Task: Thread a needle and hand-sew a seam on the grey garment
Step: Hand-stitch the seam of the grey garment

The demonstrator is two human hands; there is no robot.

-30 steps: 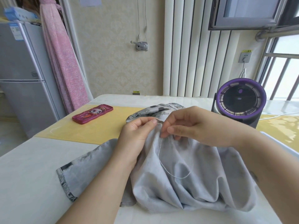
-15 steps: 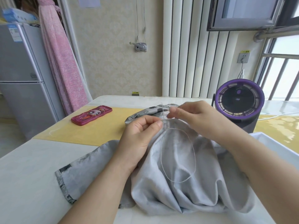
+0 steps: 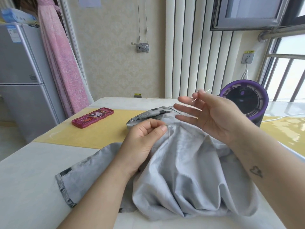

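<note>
The grey garment (image 3: pixel 184 171) lies bunched on the white table (image 3: pixel 29 179), its patterned edge showing at the left and back. My left hand (image 3: pixel 145 139) pinches a fold of the fabric at the top between thumb and forefinger. My right hand (image 3: pixel 212 116) is raised above and behind the garment, palm turned toward me, other fingers spread. It holds a thin silver needle (image 3: pixel 201 95) between thumb and forefinger, tip pointing up to the right. A short length of pale thread (image 3: pixel 169 133) shows on the cloth beside my left thumb.
A red cartoon-printed case (image 3: pixel 93 117) lies on the yellow mat (image 3: pixel 99 131) at the left. A purple-rimmed black round fan (image 3: pixel 244 101) stands at the back right, its white cable trailing right. A grey fridge (image 3: pixel 19 80) and pink curtain stand left.
My right hand has lifted up and to the right with the needle, away from the fold. The loose thread loop on the fabric has been drawn up. My left hand kept its pinch.
</note>
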